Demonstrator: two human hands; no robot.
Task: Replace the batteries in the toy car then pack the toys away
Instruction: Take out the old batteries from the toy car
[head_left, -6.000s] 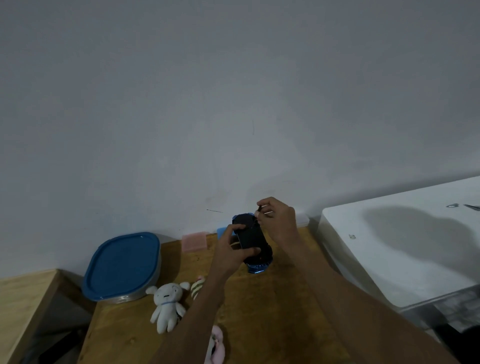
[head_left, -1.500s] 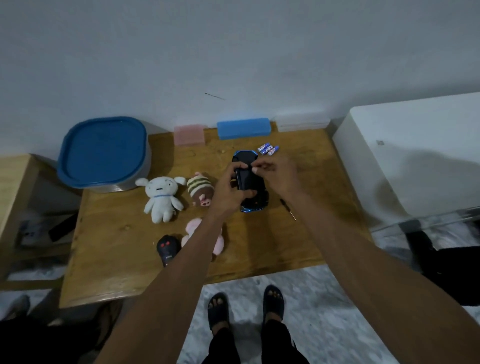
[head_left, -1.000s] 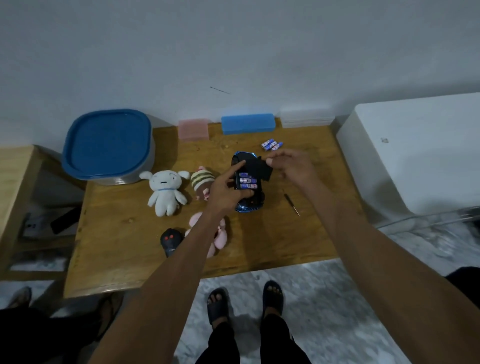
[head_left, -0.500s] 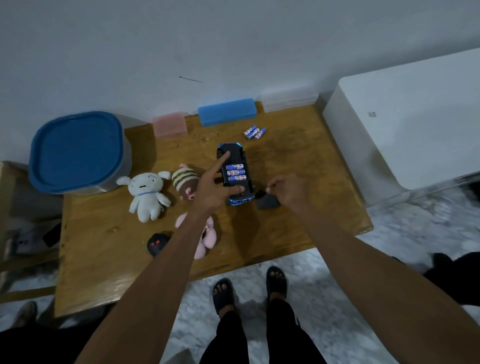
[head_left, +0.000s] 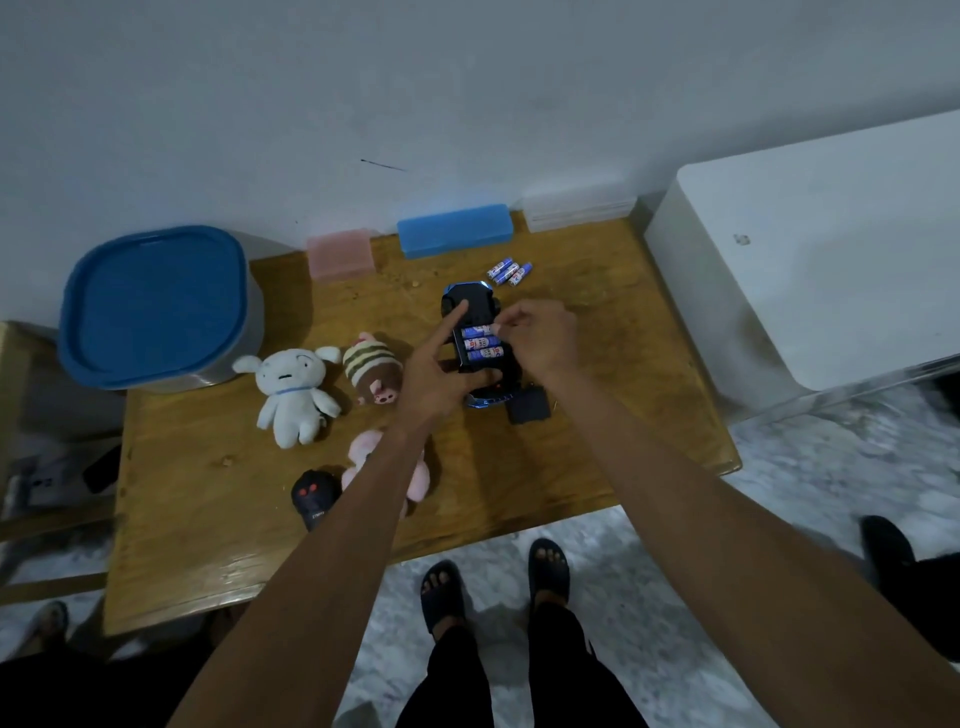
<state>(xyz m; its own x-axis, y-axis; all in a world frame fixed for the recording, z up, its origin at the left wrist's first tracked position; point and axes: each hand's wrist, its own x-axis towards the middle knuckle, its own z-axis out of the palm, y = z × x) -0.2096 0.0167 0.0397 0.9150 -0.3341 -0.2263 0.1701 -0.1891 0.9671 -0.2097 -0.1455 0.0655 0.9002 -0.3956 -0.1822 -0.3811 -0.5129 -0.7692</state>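
The black and blue toy car lies upside down on the wooden table. Its battery bay is uncovered and shows three blue batteries. My left hand holds the car from the left, index finger stretched along its underside. My right hand reaches in from the right, its fingertips pinching the end of the top battery. The black battery cover lies on the table just near the car. Three loose batteries lie beyond the car.
A blue-lidded tub stands at the left. A white plush, striped pig plush, pink plush and black remote lie left of the car. Pink, blue and clear boxes line the wall. A white cabinet stands right.
My right hand lifted the cover off the car, set it down on the table near the car, then came back to the top battery. My left hand stayed on the car.
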